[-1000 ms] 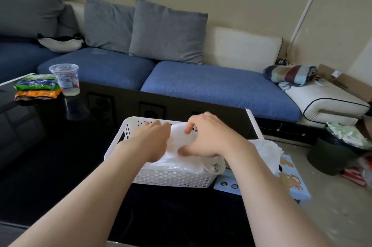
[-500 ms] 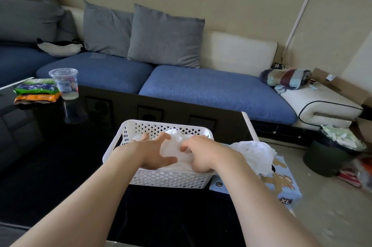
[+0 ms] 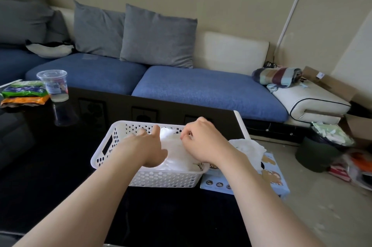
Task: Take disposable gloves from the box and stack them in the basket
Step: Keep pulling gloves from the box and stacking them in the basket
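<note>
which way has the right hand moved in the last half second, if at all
Yes: the right hand moved forward, toward the far rim of the white basket.

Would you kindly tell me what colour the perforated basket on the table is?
The basket is white; the head view shows it.

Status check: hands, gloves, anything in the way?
Left hand flat on gloves in basket. Right hand pinching the gloves' edge. Box right beside basket, nothing between. Cup far left, clear.
</note>
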Available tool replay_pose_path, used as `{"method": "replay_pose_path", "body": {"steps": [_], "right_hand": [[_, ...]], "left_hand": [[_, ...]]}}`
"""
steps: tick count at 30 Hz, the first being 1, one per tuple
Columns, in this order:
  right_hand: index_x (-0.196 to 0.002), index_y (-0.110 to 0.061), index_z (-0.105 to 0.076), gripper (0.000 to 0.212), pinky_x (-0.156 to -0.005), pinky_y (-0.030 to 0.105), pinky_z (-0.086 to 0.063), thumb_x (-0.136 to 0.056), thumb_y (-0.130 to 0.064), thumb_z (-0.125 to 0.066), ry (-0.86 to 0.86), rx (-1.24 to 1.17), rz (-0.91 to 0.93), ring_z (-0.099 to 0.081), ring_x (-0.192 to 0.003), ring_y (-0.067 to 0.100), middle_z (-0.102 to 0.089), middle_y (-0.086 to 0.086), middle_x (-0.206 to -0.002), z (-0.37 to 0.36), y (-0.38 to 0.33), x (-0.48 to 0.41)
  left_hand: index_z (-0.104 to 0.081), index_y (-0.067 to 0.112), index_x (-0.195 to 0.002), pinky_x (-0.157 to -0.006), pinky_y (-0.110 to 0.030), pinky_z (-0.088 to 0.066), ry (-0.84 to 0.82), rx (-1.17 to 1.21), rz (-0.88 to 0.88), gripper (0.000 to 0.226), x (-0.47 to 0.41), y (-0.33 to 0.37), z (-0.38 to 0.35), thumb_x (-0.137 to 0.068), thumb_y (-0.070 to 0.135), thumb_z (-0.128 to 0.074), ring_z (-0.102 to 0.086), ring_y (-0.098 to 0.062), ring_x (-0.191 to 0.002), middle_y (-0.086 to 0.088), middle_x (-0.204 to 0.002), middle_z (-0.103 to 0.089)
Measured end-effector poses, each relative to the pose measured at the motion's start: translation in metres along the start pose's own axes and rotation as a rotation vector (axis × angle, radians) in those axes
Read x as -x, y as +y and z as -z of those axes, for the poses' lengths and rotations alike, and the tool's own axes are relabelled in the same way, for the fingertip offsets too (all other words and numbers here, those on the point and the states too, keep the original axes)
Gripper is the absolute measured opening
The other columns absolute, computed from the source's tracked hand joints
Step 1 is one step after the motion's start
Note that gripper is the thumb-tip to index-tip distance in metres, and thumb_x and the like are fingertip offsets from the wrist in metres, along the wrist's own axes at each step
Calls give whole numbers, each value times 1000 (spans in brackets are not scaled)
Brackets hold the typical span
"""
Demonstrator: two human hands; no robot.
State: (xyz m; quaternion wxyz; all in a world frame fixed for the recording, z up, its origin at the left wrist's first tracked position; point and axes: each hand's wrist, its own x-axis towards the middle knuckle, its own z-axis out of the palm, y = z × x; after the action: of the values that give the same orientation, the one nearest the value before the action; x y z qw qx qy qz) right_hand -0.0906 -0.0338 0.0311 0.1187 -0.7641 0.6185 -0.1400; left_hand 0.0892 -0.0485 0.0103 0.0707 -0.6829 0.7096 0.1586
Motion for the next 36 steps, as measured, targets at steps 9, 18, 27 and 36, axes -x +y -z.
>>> {"method": "replay_pose_path", "body": {"steps": [9,18,27,36], "right_hand": [[-101,-22,-80,27,-86,40,-58,-95,-2,-63,389,52,-205,-65,-103,25,-72,-1,-106,25,34,22],[-125,-16,-61,35,-86,42,-46,-92,-24,-67,316,39,-573,-48,-110,37,-48,16,-127,52,88,45],[-110,-15,-79,16,-60,24,-46,-101,-16,-66,265,-72,-414,-68,-84,20,-74,9,-105,45,122,56],[-81,-2,-69,27,-53,33,-45,-101,-6,-52,533,-173,-243,-65,-68,29,-75,16,-92,53,120,57]], "left_hand": [[-49,19,-96,-75,-37,-47,505,148,-248,11,6,47,-2,-101,29,-49,-54,-25,-94,0,-91,-54],[-61,30,-124,-99,-37,-42,386,154,-635,25,15,107,-17,-100,35,-56,-48,-16,-113,7,-119,-55],[-47,30,-143,-101,-38,-43,398,166,-652,47,8,133,-28,-98,34,-60,-50,-13,-91,6,-135,-50],[-41,27,-119,-93,-40,-42,448,209,-625,37,6,145,-34,-96,44,-65,-58,-15,-80,10,-120,-50]]}}
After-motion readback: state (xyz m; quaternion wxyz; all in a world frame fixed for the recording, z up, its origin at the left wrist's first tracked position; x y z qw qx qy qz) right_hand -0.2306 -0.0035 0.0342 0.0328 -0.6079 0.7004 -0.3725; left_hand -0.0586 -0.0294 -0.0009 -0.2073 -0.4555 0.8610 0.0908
